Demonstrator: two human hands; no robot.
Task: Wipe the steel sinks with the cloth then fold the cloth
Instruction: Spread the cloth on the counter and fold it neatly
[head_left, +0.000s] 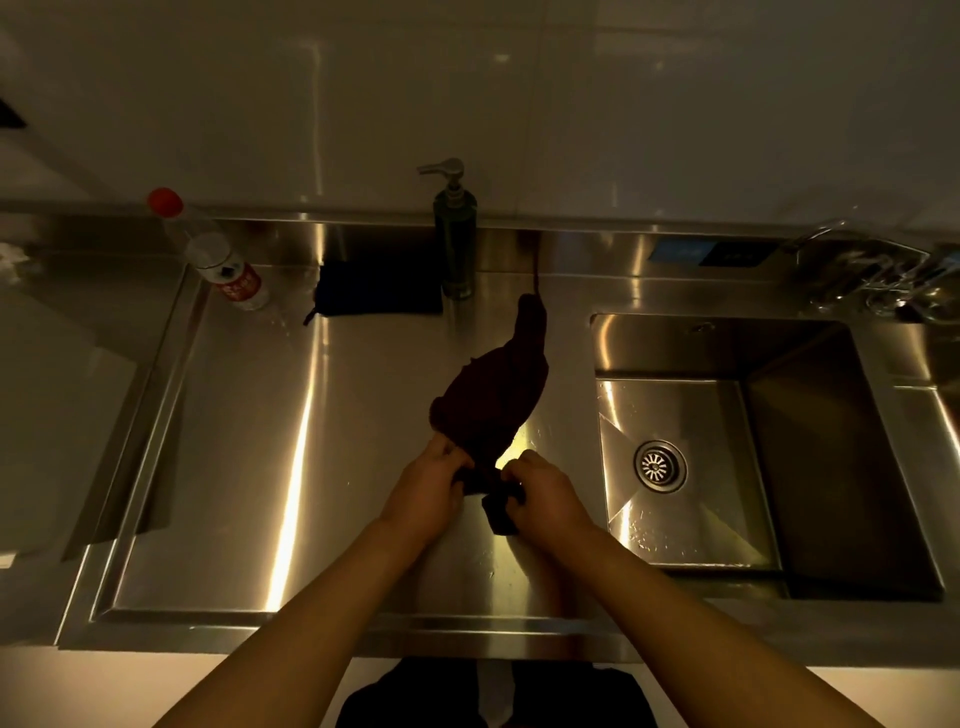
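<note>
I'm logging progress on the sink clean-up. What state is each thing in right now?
Cloth: bunched, near end gripped by both hands, far end stretched away over the steel counter.
Left hand: gripping the cloth.
Right hand: gripping the cloth.
Sink basin: holds no objects, water drops on the bottom.
Soap dispenser: upright.
Plastic bottle: capped, upright.
Second dark cloth: lying flat, folded.
</note>
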